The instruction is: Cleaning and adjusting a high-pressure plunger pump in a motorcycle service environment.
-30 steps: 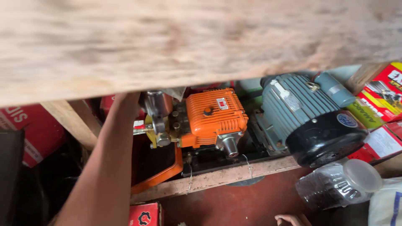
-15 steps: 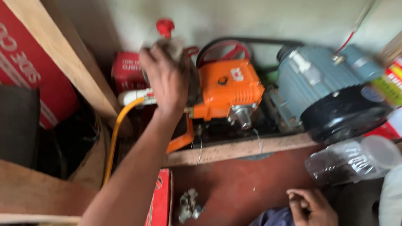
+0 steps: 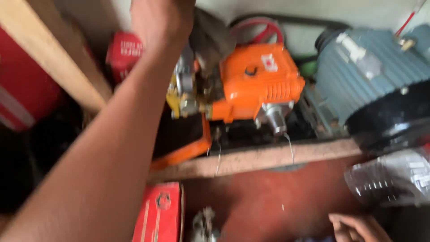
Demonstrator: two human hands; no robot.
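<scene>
Reaching left hand (image 3: 161, 20) over orange pump (image 3: 255, 83), wooden shelf (image 3: 264, 157).

An orange pump (image 3: 255, 83) with a smooth, matt painted casing and a dull bare-metal spout (image 3: 274, 120). A grey-blue motor (image 3: 371, 71) of ribbed cast metal with a glossy black end cover (image 3: 394, 118). A rough, unpainted wooden plank (image 3: 268, 157). A crinkled clear plastic jar (image 3: 394, 177).

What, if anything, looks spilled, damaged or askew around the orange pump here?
Nothing clearly stands out. The orange pump sits upright on its wooden base beside the grey motor. The left hand reaches over the pump's top. Motion blur hides fine detail, so small leaks or cracks cannot be ruled out.
</scene>
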